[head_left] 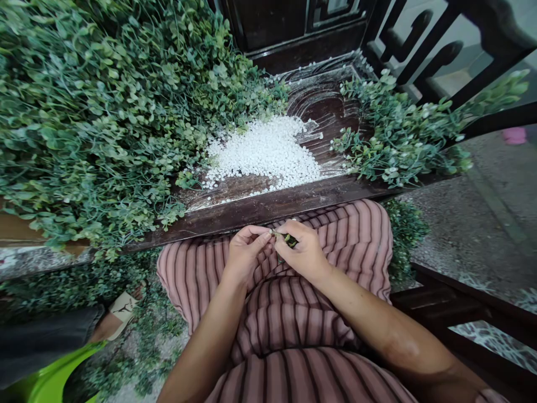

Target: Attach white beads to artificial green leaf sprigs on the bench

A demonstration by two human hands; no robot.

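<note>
Above my lap, in striped cloth, my left hand (248, 251) and my right hand (301, 249) meet at the fingertips. Thumb and forefinger of the left are pinched together on something too small to make out, possibly a white bead. My right hand is closed on a small green sprig (290, 240), whose leaves show between its fingers. Just ahead, a heap of white beads (272, 151) is spread on the dark wooden surface (277, 197). To its left rises a big mound of artificial greenery (109, 112). On the right lies a smaller bunch of sprigs with white tips (398, 134).
Dark carved wooden rails (419, 50) stand at the back right. Loose greenery (146, 336) covers the floor at the left, near another person's sandalled foot (121, 314) and a lime-green plastic seat (54, 375). More greenery (405, 235) hangs right of my knee.
</note>
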